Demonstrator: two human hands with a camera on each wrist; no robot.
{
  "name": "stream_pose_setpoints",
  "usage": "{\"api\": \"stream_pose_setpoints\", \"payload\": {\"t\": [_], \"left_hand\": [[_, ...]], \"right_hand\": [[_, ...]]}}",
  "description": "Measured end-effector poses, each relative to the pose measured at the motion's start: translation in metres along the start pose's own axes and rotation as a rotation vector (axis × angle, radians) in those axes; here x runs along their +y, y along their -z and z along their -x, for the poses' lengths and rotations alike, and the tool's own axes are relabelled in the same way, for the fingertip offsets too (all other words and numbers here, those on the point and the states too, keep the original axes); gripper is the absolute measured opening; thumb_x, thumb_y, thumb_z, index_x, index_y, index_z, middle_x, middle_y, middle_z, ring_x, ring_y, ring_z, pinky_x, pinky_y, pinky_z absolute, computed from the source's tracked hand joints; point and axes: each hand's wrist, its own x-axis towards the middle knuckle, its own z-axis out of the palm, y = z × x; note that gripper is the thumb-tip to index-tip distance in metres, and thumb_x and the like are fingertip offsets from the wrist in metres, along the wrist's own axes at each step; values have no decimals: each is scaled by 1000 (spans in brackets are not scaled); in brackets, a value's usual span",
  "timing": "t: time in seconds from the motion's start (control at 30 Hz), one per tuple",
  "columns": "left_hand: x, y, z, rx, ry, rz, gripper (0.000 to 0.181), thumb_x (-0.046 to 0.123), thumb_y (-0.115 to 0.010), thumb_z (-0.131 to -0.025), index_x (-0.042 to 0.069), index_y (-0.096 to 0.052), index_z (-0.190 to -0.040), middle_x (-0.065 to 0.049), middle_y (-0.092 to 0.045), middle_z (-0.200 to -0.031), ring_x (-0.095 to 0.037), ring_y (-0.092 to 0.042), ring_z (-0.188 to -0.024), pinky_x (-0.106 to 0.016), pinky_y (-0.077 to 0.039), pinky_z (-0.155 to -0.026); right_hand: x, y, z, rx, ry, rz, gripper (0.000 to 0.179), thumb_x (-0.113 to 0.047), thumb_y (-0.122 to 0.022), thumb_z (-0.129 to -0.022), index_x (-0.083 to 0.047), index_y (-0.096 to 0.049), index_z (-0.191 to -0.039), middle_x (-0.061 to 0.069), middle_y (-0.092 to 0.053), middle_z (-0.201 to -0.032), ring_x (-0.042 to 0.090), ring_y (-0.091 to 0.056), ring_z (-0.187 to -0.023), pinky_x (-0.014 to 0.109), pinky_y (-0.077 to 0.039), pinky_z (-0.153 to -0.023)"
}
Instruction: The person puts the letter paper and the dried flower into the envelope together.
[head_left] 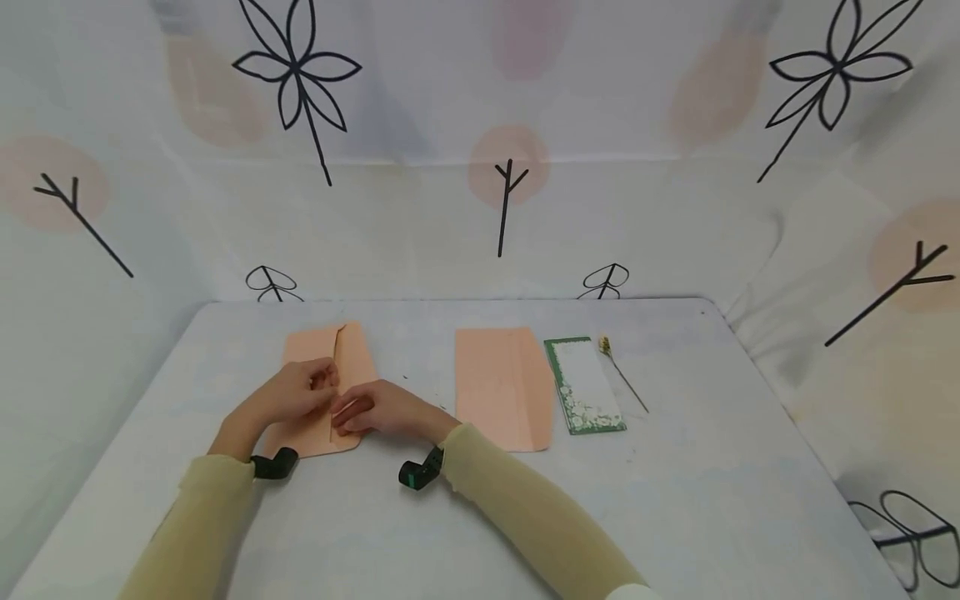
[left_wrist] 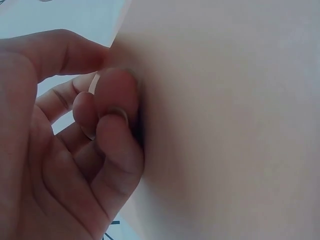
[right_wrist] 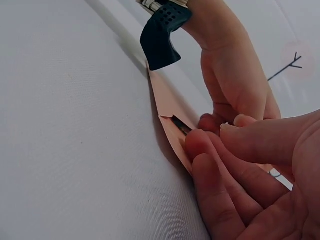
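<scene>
On the left of the table lies a peach envelope (head_left: 313, 343) with a slit-like opening along its length. My left hand (head_left: 298, 390) pinches the envelope near that opening, its other fingers curled. From the right, my right hand (head_left: 390, 407) grips the opening's edge between thumb and fingers, close to the left hand. In the right wrist view the envelope (right_wrist: 162, 95) gapes slightly beside the fingertips, and a thin dark strip (right_wrist: 181, 125) shows inside; what it is I cannot tell. The fingertips hide part of the paper.
Right of my hands lies a second peach envelope (head_left: 491, 383) with its flap spread. Beside it are a white card with a green floral border (head_left: 592, 379) and a dried flower on a thin stem (head_left: 624, 375). A patterned cloth (head_left: 420, 208) hangs behind the white table (head_left: 697, 500).
</scene>
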Motion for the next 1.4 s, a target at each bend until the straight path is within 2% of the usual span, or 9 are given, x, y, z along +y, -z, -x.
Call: {"api": "stream_pose_setpoints", "payload": {"t": [0.3, 0.6, 0.83, 1.1, 1.4], "left_hand": [[0, -4, -1, -3, 9, -31, 7, 8, -61, -85, 14, -58, -88, 4, -46, -66, -14, -45, -59, -26, -34, -54], [8, -1, 2, -13, 0, -61, 8, 10, -64, -84, 15, -60, -89, 4, -44, -65, -13, -43, -57, -26, -32, -55], [12, 1, 3, -71, 49, -63, 9, 17, -69, -85, 16, -61, -91, 2, -45, -66, -16, -45, -59, -29, -33, -55], [16, 4, 5, -145, 67, -50, 17, 23, -75, -86, 16, -60, -91, 2, -46, -66, -16, -46, -60, -30, -35, -57], [20, 2, 0, -173, 92, -59, 18, 24, -76, -87, 14, -61, -88, 1, -49, -65, -15, -48, -60, -31, -38, -60]], "right_hand": [[1, 0, 2, -5, -6, -16, 25, 3, -61, -95, 1, -65, -120, 4, -72, -109, 9, -68, -97, 24, -53, -84], [-3, 3, 7, 4, 4, 33, 24, 0, -63, -95, -1, -66, -120, 3, -72, -107, 8, -68, -96, 23, -53, -82], [0, 5, 12, 17, 11, 42, 25, -2, -65, -95, -3, -66, -120, -1, -72, -107, 7, -68, -95, 24, -52, -81], [3, 10, 19, 39, 9, 99, 26, -4, -65, -95, -5, -66, -121, -4, -73, -104, 4, -67, -93, 23, -52, -79], [0, 22, 33, 58, 7, 104, 26, -4, -63, -95, -5, -66, -121, -2, -72, -106, 7, -68, -96, 24, -52, -80]]}}
